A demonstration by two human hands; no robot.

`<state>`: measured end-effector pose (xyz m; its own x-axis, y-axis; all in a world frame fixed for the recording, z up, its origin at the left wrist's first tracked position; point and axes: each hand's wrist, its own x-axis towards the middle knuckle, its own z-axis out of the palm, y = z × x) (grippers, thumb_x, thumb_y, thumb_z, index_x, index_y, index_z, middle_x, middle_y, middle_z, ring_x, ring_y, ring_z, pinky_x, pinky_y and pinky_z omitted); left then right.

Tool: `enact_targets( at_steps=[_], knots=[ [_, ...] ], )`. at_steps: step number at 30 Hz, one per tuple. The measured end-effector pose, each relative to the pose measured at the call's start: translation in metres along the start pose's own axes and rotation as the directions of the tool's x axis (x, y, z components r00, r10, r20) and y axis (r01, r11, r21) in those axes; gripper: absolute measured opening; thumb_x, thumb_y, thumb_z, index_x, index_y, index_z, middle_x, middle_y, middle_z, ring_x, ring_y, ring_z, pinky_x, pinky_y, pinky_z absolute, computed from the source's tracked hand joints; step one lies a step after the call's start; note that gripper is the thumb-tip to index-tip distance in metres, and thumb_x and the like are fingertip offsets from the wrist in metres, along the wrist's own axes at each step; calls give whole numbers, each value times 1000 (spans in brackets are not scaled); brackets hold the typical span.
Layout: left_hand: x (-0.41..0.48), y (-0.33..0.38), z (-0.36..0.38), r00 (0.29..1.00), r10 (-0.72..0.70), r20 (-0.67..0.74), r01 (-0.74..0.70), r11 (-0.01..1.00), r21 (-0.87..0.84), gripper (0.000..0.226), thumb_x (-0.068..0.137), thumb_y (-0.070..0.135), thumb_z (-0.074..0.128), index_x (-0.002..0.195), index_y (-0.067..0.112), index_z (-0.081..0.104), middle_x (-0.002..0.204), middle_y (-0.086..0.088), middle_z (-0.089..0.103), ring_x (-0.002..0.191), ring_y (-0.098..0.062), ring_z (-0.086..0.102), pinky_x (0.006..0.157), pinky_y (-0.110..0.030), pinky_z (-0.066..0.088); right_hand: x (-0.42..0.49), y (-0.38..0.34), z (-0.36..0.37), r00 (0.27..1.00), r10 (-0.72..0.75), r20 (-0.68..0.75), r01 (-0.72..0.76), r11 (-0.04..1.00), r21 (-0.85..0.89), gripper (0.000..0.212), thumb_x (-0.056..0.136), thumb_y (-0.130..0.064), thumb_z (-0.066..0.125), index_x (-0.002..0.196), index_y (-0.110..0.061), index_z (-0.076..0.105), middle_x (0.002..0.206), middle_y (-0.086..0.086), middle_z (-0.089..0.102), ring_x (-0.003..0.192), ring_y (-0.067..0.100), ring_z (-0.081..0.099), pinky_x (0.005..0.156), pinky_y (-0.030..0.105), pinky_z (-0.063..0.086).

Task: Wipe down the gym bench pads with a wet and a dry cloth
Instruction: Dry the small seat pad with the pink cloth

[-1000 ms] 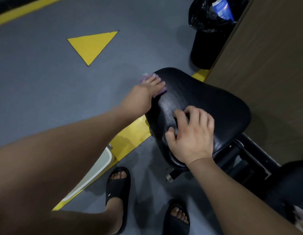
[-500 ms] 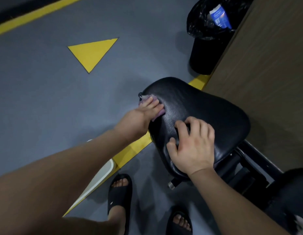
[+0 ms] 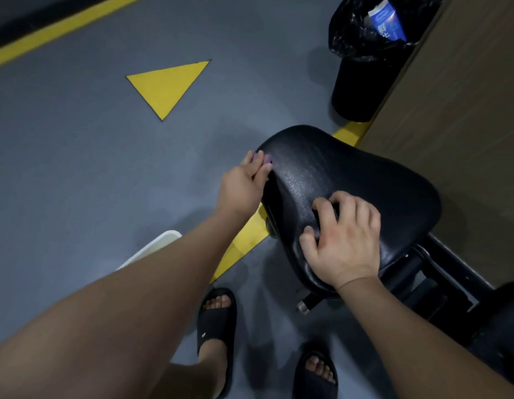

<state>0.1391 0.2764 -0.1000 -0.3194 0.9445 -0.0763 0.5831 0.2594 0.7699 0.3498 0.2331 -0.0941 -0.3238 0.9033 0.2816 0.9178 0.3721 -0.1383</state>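
Head view looks down at the black pad [image 3: 350, 174] of the gym bench. The left hand [image 3: 244, 182] has its grip pinched on a small purple cloth [image 3: 265, 159], right at the pad's left edge. The right hand [image 3: 345, 240] sits on the near part of the pad with bent fingers. Whether its grip holds anything cannot be told.

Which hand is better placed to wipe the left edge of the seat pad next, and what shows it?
Left. The left hand pinches the purple cloth right at the left edge of the seat pad. The right hand rests on the pad's near part, and no cloth shows plainly under it.
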Motion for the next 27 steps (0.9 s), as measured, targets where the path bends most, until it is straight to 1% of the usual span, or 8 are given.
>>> enact_targets(
  at_steps=[5,7,10,14,20,22,25,27],
  knots=[
    [25,7,9,994,-106,-26,102,986,-133,38,105,29,54,139,12,61,142,-1,60,143,-11,42,105,-10,25,0,1,1,1000,0,-5,1,1000,12,45,81,-41,57,118,-16,66,120,13,55,111,35,49,103,52,34],
    [50,7,10,986,-168,3,167,972,-163,35,107,26,50,129,6,67,130,-6,68,122,-16,60,94,-14,35,1,3,4,1000,-6,-7,6,1000,13,46,81,-42,57,118,-16,66,119,13,54,111,35,49,102,52,35],
    [81,9,11,970,-227,93,241,952,-190,32,107,28,49,104,6,72,98,-9,71,89,-16,60,76,-22,41,1,5,8,1000,-16,-25,16,1000,13,46,80,-42,59,117,-15,66,119,14,55,110,35,49,101,52,35],
    [83,3,2,937,-272,218,342,841,-420,24,105,31,55,94,20,72,102,-4,73,100,-18,68,95,-34,54,0,5,10,999,-24,-34,24,1000,11,46,80,-41,59,117,-15,67,119,14,55,110,35,49,102,51,34],
    [3,-17,8,882,-365,298,470,630,-618,35,110,25,41,87,12,62,63,1,61,60,-15,58,62,-31,55,-1,4,6,1000,-6,-29,7,1000,23,44,81,-41,58,116,-16,67,120,13,55,110,35,49,103,51,34],
    [-5,-14,11,875,-396,277,472,577,-667,29,109,26,43,87,15,59,67,1,58,58,-13,56,62,-29,52,-1,5,6,1000,-2,-15,3,1000,28,44,82,-42,58,117,-16,66,120,13,54,110,35,49,104,51,33],
    [11,-7,6,906,-378,191,413,691,-593,18,108,23,44,98,14,58,85,-2,59,69,-5,63,73,-22,52,-2,5,7,1000,-4,-7,4,1000,29,44,83,-42,57,117,-16,65,120,12,54,110,35,49,104,50,33],
    [20,-5,5,936,-320,148,345,742,-575,23,107,23,43,101,10,61,83,-11,53,74,-14,57,76,-27,47,-1,5,7,1000,-1,-3,1,1000,31,43,83,-42,56,117,-17,65,120,11,53,110,34,49,105,49,33]
  ],
)
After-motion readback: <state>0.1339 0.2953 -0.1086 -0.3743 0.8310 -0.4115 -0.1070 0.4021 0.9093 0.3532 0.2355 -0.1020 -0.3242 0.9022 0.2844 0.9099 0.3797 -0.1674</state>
